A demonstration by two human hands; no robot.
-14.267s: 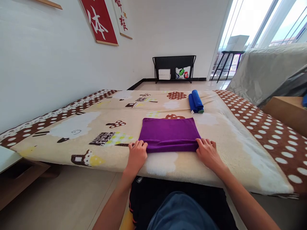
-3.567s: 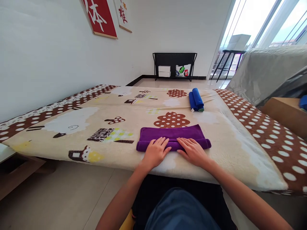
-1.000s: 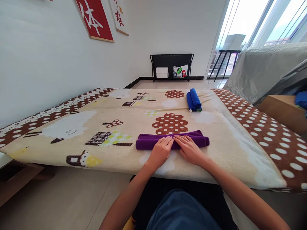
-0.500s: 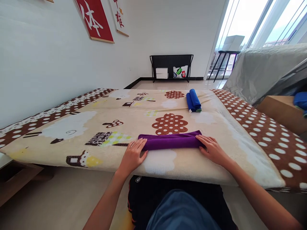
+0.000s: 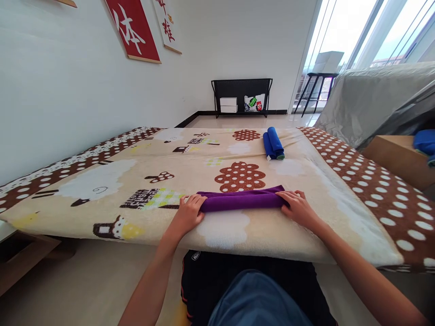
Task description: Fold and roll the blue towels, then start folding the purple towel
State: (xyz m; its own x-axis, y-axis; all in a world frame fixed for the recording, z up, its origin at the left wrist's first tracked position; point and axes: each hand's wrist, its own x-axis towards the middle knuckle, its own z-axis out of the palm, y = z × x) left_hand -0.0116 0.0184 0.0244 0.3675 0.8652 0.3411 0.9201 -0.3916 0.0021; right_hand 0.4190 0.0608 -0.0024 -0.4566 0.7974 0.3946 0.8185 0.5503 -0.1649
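A purple towel, rolled into a long narrow roll, lies crosswise near the front edge of the patterned blanket. My left hand grips the roll's left end, its fingers bent over the top and the thumb on the near side. Around the right end, my right hand is closed in the same way. A thin flap of the towel shows along the far side of the roll. Farther back on the blanket sit two blue rolled towels, side by side, with a small white tag.
Brown polka-dot borders run along the blanket's sides. To the right stand a cardboard box with blue cloth on it and a sheet-covered bulk. A black rack stands by the far wall.
My fingers have curled more tightly around both ends of the purple towel. The left hand has shifted slightly to the left. The blue towels have stayed in place.
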